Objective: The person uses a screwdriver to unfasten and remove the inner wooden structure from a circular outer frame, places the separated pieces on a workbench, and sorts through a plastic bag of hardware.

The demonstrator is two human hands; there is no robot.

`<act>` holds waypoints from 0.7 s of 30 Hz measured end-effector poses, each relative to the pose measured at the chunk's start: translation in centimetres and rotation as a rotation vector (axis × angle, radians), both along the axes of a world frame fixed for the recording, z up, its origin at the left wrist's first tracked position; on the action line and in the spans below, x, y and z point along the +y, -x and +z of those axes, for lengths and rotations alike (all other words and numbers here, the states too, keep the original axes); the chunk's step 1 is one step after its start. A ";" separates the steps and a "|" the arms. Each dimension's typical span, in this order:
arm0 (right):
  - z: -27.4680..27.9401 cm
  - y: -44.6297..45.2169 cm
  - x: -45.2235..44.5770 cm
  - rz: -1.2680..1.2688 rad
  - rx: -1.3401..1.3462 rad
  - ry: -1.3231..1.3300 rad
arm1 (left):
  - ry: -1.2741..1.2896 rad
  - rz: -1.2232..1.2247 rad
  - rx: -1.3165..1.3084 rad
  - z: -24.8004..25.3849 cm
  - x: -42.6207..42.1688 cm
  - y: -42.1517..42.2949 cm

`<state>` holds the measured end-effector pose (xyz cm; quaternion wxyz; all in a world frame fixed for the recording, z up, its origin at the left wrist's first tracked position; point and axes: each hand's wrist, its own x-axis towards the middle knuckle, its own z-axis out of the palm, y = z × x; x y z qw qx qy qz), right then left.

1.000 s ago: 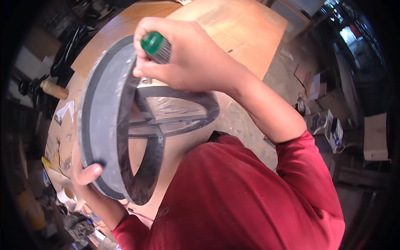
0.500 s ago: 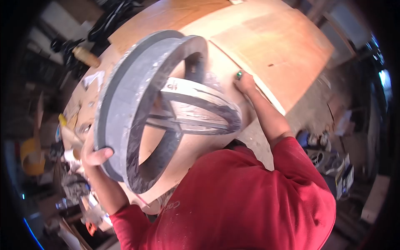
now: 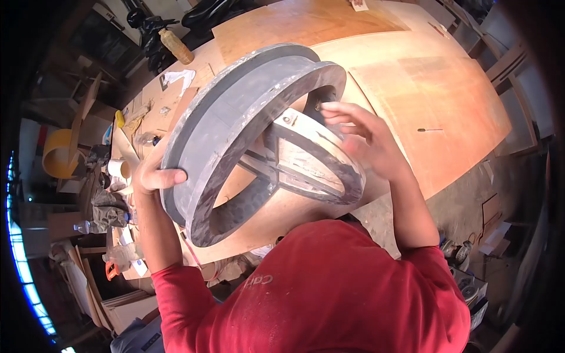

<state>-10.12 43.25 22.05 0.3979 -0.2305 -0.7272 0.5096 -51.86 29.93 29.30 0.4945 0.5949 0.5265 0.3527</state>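
Observation:
A large grey wheel-shaped frame (image 3: 235,112) with a grooved rim stands tilted on the worktable (image 3: 376,182). Inside its ring, dark-edged slats cross beside a pale, streaked curved panel (image 3: 315,150) with a handwritten mark. At the frame's lower left, my left hand (image 3: 158,173) grips the outer rim, its thumb over the edge and the other fingers hidden behind. My right hand (image 3: 368,138) is raised beside the far right of the ring, slightly blurred, fingers stretched out and apart. I see nothing held in it; whether its fingertips touch the frame I cannot tell.
Flat wooden boards (image 3: 435,112) lie across the right and back of the table, with a small dark slim mark or object on one. A bottle (image 3: 176,47), a white cloth (image 3: 178,77), a roll of tape (image 3: 119,169) and scraps line the left side.
My right hand has left the board edge and come up beside the ring; the green item at its fingers no longer shows. My left hand still grips the rim. The camera view has shifted.

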 end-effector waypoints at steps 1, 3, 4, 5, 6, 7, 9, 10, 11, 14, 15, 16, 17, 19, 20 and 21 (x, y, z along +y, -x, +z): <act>2.4 0.9 -1.8 -0.013 -0.056 -0.173 | 0.013 -0.023 -0.008 0.6 0.2 -0.7; 4.4 2.7 -3.6 -0.089 -0.173 -0.258 | 0.016 -0.046 -0.010 1.6 0.7 -1.3; 4.9 3.2 -4.1 -0.168 -0.298 -0.335 | -0.037 -0.075 0.063 2.0 1.1 -1.3; 3.9 3.8 -3.8 -0.192 -0.243 -0.376 | -0.096 -0.103 0.137 2.5 1.5 -1.4; 4.0 4.2 -3.9 -0.196 -0.238 -0.391 | -0.112 -0.104 0.141 3.6 2.0 -2.2; 4.2 4.5 -4.1 -0.227 -0.241 -0.377 | -0.112 -0.122 0.203 5.1 2.2 -3.4; 4.1 5.0 -4.3 -0.256 -0.238 -0.367 | -0.204 -0.121 0.232 5.3 3.0 -3.8; 4.0 5.1 -4.2 -0.271 -0.214 -0.417 | -0.209 -0.117 0.234 6.0 3.4 -4.7; 4.0 5.3 -4.1 -0.288 -0.188 -0.468 | -0.181 -0.128 0.225 7.0 3.9 -6.1; 3.6 5.5 -4.3 -0.331 -0.191 -0.529 | -0.205 -0.145 0.270 7.2 5.1 -7.2; 3.6 5.5 -4.3 -0.332 -0.191 -0.532 | -0.204 -0.144 0.387 7.4 5.1 -7.6; 3.5 5.6 -4.4 -0.345 -0.201 -0.536 | -0.201 -0.146 0.505 7.6 5.2 -7.8; 3.6 5.6 -4.4 -0.359 -0.211 -0.542 | -0.205 -0.149 0.507 7.6 5.4 -7.9; 3.7 5.5 -4.5 -0.360 -0.217 -0.524 | -0.142 -0.123 0.415 7.3 5.6 -7.9; 3.8 5.4 -4.5 -0.358 -0.226 -0.506 | -0.142 -0.126 0.416 7.3 5.5 -8.0; 3.7 5.4 -4.3 -0.361 -0.226 -0.507 | -0.097 -0.070 0.378 7.3 5.5 -8.2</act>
